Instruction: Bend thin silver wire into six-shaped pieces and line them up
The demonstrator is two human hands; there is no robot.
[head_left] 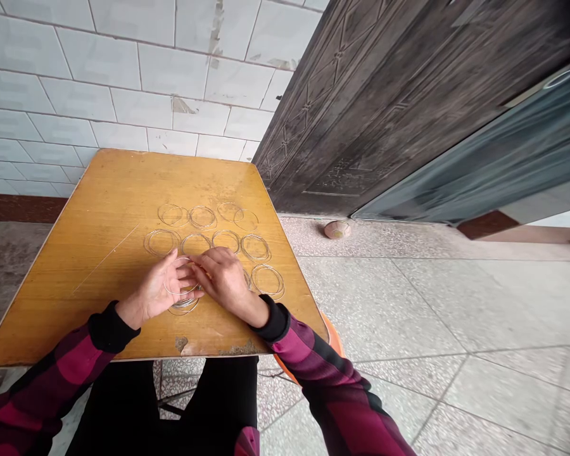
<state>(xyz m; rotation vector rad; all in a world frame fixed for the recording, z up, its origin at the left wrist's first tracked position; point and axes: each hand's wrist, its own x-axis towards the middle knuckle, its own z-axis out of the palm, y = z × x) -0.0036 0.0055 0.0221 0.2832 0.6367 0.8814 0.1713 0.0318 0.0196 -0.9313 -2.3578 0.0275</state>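
A thin silvery wire ring is held between my two hands above the near half of the table. My left hand is turned palm up, with the ring across its palm and curled fingers. From the right, my right hand bends over with thumb and fingers pinched at the ring's edge; the exact grip is partly hidden. Just below my left fingers lies a stack of wire rings. Beyond my hands, several more rings, such as one wire ring pair, lie in rows. Another ring bundle lies right of my right hand.
A straight thin wire lies on the left of the yellow wooden table. White wall tiles rise behind it, and a dark carved door stands to the right. A small round object rests on the floor. An orange seat shows beneath the table's right edge.
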